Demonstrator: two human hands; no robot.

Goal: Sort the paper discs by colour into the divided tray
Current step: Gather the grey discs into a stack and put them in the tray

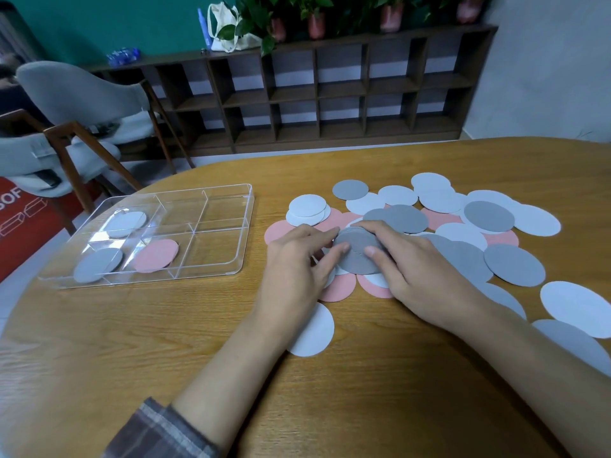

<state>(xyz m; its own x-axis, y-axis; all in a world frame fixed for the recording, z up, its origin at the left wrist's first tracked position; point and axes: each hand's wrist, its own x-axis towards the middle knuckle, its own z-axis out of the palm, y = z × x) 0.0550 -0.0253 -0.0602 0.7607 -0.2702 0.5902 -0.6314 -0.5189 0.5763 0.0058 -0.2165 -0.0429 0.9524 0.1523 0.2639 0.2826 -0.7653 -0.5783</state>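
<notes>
Being pinched right now from both sides is a grey disc, held low over the loose pile. The left hand is curled onto the disc's left edge, with the thumb laid on top and the other fingers tucked along the rim. The right hand is closed on the right edge, thumb pressed on the face and fingers hooked over the far side. Whether a second disc is caught underneath cannot be told.

Under and beyond the fingers, pink, white and grey discs are spread overlapping on the wooden surface. A white disc is half covered by the left wrist.

Well to the left of the left fingers, the clear divided tray is set on the surface, apart from the pile. Three compartments are occupied: a pale disc is seen far left, a second grey disc near left, and a pink disc in the compartment just right of that.
</notes>
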